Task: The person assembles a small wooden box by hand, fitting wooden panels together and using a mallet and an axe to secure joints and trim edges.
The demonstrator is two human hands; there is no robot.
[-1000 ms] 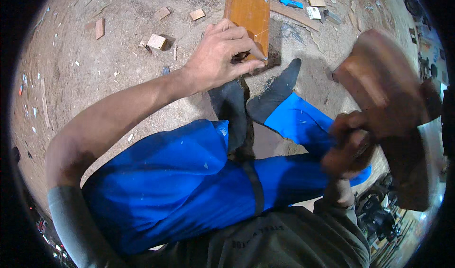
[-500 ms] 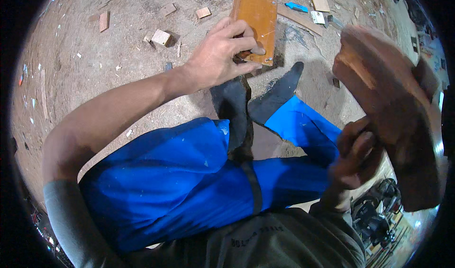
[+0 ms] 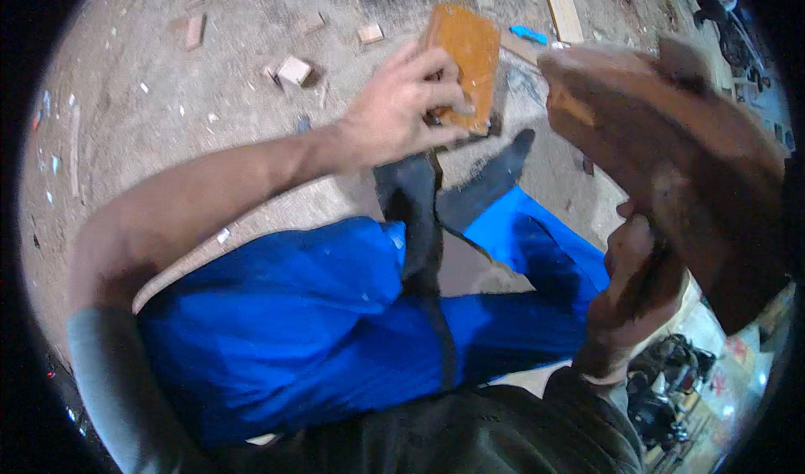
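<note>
orange board (image 3: 470, 50), long axis running away from me, ahead-left of right hand (image 3: 641, 273), clenched on wooden mallet (image 3: 671, 143). left hand (image 3: 411, 105) nearer, at board's edge; can't tell if pinching.

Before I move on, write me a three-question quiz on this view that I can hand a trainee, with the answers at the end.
1. Which hand grips the big wooden tool?
2. What are the fingers of the left hand on? A) a sock; B) the orange-brown board; C) the blue trousers.
3. True or false: in the picture, the small blue object lies to the left of the board.

Key:
1. The right hand.
2. B, at the end nearer the person.
3. False; the small blue object lies to the right of the board.
</note>
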